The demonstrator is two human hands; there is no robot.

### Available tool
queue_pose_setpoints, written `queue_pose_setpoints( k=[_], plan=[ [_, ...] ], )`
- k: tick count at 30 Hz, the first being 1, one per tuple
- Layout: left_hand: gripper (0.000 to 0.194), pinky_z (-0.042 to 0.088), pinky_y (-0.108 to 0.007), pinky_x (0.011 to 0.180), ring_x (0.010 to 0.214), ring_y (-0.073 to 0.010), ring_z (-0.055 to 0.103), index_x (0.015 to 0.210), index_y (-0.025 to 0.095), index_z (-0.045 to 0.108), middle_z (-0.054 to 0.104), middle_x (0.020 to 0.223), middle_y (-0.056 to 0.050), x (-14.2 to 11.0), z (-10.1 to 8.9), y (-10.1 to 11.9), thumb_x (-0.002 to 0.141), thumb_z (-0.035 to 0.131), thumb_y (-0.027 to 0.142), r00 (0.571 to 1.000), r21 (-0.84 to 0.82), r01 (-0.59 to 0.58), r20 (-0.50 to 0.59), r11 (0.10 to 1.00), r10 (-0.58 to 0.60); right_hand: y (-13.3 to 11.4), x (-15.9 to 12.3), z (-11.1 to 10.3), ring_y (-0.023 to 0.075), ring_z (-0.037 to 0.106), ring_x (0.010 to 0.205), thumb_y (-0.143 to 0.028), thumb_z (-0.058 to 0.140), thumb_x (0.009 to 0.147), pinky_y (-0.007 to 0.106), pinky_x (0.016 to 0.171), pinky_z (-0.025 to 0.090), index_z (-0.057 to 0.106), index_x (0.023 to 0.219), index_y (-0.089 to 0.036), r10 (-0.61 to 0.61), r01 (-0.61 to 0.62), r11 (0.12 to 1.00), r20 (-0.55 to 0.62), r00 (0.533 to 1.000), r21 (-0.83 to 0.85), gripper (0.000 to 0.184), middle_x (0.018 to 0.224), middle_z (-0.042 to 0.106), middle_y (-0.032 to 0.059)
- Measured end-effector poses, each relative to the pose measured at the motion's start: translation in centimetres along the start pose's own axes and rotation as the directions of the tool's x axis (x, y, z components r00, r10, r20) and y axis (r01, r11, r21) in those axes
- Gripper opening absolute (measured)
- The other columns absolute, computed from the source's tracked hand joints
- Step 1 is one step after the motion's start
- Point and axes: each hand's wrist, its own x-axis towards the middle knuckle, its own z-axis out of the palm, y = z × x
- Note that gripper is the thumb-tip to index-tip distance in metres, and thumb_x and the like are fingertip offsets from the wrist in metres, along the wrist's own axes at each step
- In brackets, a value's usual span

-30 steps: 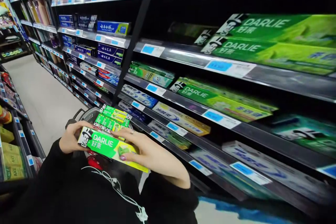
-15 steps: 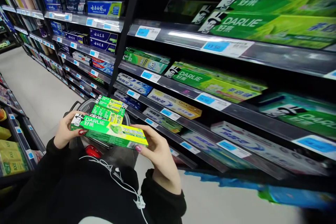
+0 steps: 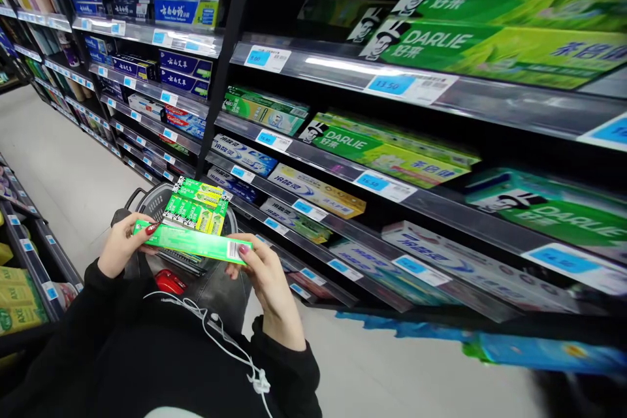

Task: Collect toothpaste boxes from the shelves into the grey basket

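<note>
Crosswise, the long green cardboard toothpaste box [image 3: 191, 241] is pinched at its nine-o'clock end by the left hand [image 3: 122, 243] and its three-o'clock end by the right hand [image 3: 265, 274], neither nearer; a grey plastic basket [image 3: 153, 204] lies beyond, toward twelve.

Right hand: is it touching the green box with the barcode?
Touching: in the head view, the right hand grips one end of the green box, thumb overlapping its barcode.
</note>
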Motion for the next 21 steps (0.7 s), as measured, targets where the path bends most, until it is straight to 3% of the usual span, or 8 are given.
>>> queue_pose_setpoints(
  k=[2, 6, 13, 18, 21],
  plan=[
    [0.045, 0.059, -0.030, 0.056, 0.065, -0.0189, 0.066, 0.091, 0.014, 0.065, 0.067, 0.077, -0.004, 0.1, -0.1, 0.0, 0.067, 0.077, 0.050, 0.997, 0.031, -0.072, 0.002, 0.997, 0.072, -0.6, -0.2, 0.0, 0.0189, 0.064, 0.058, -0.061, 0.067, 0.075, 0.031, 0.051, 0.054, 0.061, 0.100, -0.019, -0.036, 0.036, 0.999, -0.004, 0.999, -0.019, 0.049, 0.072, 0.067, 0.0036],
    [0.047, 0.054, -0.024, 0.065, 0.077, -0.0182, 0.065, 0.095, 0.014, 0.066, 0.069, 0.086, -0.006, 0.2, -0.7, 0.4, 0.059, 0.086, 0.038, 0.971, 0.080, -0.240, 0.017, 0.967, 0.239, -1.6, -0.9, -0.1, 0.0233, 0.067, 0.091, -0.053, 0.076, 0.070, 0.034, 0.074, 0.059, 0.059, 0.107, -0.023, -0.203, 0.201, 0.975, -0.007, 0.979, -0.098, 0.051, 0.104, 0.068, 0.0084],
    [0.056, 0.056, -0.030, 0.075, 0.090, -0.0234, 0.068, 0.101, 0.014, 0.067, 0.071, 0.100, -0.012, 0.3, -2.5, 0.3, 0.051, 0.091, 0.025, 0.905, 0.082, -0.407, 0.170, 0.910, 0.389, -1.2, -1.8, -0.8, 0.0236, 0.062, 0.107, -0.034, 0.079, 0.073, 0.037, 0.088, 0.056, 0.061, 0.110, -0.028, -0.455, 0.461, 0.865, 0.081, 0.887, -0.198, 0.042, 0.111, 0.063, 0.0076],
    [0.050, 0.056, -0.035, 0.081, 0.101, -0.0260, 0.064, 0.101, 0.018, 0.070, 0.068, 0.104, -0.012, 1.5, -3.5, -1.2, 0.055, 0.089, 0.019, 0.815, 0.090, -0.562, 0.232, 0.823, 0.531, -0.5, -2.0, -0.9, 0.0270, 0.060, 0.110, -0.030, 0.075, 0.076, 0.046, 0.089, 0.055, 0.062, 0.110, -0.026, -0.444, 0.449, 0.829, 0.096, 0.891, -0.332, 0.037, 0.113, 0.063, 0.0116],
    [0.047, 0.057, -0.034, 0.079, 0.104, -0.0256, 0.062, 0.104, 0.020, 0.070, 0.063, 0.109, -0.012, 2.9, -3.9, -2.9, 0.060, 0.086, 0.020, 0.856, 0.172, -0.507, 0.219, 0.845, 0.469, 0.6, -1.2, -1.1, 0.0259, 0.060, 0.112, -0.027, 0.072, 0.078, 0.045, 0.090, 0.054, 0.061, 0.112, -0.026, -0.450, 0.450, 0.815, 0.091, 0.888, -0.365, 0.036, 0.116, 0.061, 0.0116]
  ],
)
